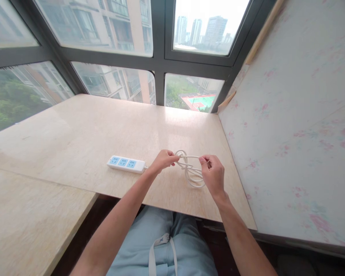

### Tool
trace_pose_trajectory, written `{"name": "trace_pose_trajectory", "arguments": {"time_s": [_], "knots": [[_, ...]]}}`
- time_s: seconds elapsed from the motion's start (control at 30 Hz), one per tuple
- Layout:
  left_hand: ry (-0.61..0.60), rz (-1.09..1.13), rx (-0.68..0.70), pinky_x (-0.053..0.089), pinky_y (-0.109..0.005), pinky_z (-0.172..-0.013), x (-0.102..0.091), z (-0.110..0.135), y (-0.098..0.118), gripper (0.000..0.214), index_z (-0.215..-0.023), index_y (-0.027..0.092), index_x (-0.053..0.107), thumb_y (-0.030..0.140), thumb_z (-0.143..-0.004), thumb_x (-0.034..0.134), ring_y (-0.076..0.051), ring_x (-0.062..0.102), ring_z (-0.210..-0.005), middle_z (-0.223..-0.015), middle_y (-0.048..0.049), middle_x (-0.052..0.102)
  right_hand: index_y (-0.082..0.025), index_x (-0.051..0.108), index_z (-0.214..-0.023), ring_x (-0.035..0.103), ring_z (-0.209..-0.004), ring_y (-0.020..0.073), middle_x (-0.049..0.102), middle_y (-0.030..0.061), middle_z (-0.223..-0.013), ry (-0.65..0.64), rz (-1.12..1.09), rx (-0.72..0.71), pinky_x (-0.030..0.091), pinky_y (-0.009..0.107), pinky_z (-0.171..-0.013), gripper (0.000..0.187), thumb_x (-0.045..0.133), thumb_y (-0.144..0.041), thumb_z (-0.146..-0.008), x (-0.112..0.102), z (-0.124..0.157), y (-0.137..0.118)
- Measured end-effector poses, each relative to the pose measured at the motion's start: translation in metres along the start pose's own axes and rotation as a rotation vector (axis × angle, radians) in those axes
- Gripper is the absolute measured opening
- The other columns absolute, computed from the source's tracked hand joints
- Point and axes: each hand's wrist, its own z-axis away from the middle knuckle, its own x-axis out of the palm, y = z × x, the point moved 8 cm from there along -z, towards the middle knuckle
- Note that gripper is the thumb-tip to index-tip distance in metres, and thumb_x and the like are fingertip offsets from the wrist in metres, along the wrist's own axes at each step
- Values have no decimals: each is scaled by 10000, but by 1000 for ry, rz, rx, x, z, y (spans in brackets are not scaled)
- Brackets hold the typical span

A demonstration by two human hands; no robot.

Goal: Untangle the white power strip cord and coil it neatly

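Note:
A white power strip (127, 163) with blue sockets lies flat on the beige marble tabletop (97, 130). Its white cord (191, 170) is gathered into loops to the right of it. My left hand (163, 160) is closed on the left end of the loops. My right hand (212, 173) pinches the cord at the right, and a short stretch of it runs taut between the two hands. The lower loops hang down onto the tabletop beside my right hand.
Large windows (103, 27) run along the far edge of the tabletop. A flowered wall (299, 115) closes off the right side. A second tabletop slab (25, 214) sits lower at the left. My lap in light blue trousers (161, 245) is under the near edge.

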Motion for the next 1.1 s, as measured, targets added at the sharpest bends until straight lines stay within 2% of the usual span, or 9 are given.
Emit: {"name": "trace_pose_trajectory", "arguments": {"time_s": [0.1,0.23,0.3,0.57,0.77,0.87,0.93,1.03,1.1], "knots": [[93,-94,75,435,-240,-571,-3,4,7,136,-597,159,578,237,-695,629,-156,617,-635,-603,-36,612,-183,610,-801,555,-694,178,639,61,-793,-34,32,14,436,310,-670,182,530,-316,-895,0,-3,4],[383,-439,289,470,-295,-722,-13,18,34,113,-607,170,626,239,-696,633,-203,612,-841,-849,-87,630,-185,605,-778,577,-730,189,644,69,-792,-73,103,-36,445,322,-711,189,517,-305,-894,-1,-5,-1],[451,-535,322,464,-301,-734,-15,22,40,112,-631,174,638,241,-719,617,-208,609,-848,-893,-93,637,-186,602,-778,583,-742,191,644,73,-794,-94,120,-66,446,323,-719,189,505,-299,-895,-1,-4,-7],[447,-607,380,422,-282,-703,-15,25,38,158,-684,174,666,243,-799,582,-198,639,-740,-746,-74,705,-197,613,-792,602,-626,161,654,23,-689,-263,76,69,405,269,-607,177,512,-310,-884,5,2,-7],[481,-534,457,449,-276,-743,-13,29,39,168,-650,189,634,207,-808,577,-196,668,-804,-795,-72,725,-219,652,-1053,636,-802,194,688,89,-975,-405,320,-105,412,286,-661,205,588,-289,-871,19,-4,-31],[473,-506,465,475,-289,-797,-11,31,39,184,-652,200,633,197,-822,565,-211,676,-906,-838,-76,734,-234,683,-904,630,-730,190,697,75,-850,-494,394,-100,377,282,-609,122,579,-295,-891,32,-10,-36],[488,-467,496,488,-304,-850,-12,33,39,171,-665,203,641,180,-820,571,-220,660,-1011,-930,-87,735,-231,687,-797,611,-650,180,691,64,-742,-522,415,-64,339,279,-569,180,566,-314,-902,37,-14,-36],[526,-391,535,509,-318,-873,-17,33,39,119,-705,197,662,184,-807,601,-230,631,-1092,-1038,-108,714,-225,691,-726,575,-576,159,686,61,-670,-465,422,-95,289,273,-534,263,534,-325,-911,36,-16,-39],[526,-327,516,530,-314,-835,-22,30,35,90,-730,184,665,219,-803,625,-228,653,-1033,-1055,-117,706,-217,683,-670,551,-549,148,683,60,-644,-423,425,-136,268,271,-524,308,519,-322,-909,33,-15,-40]]}}
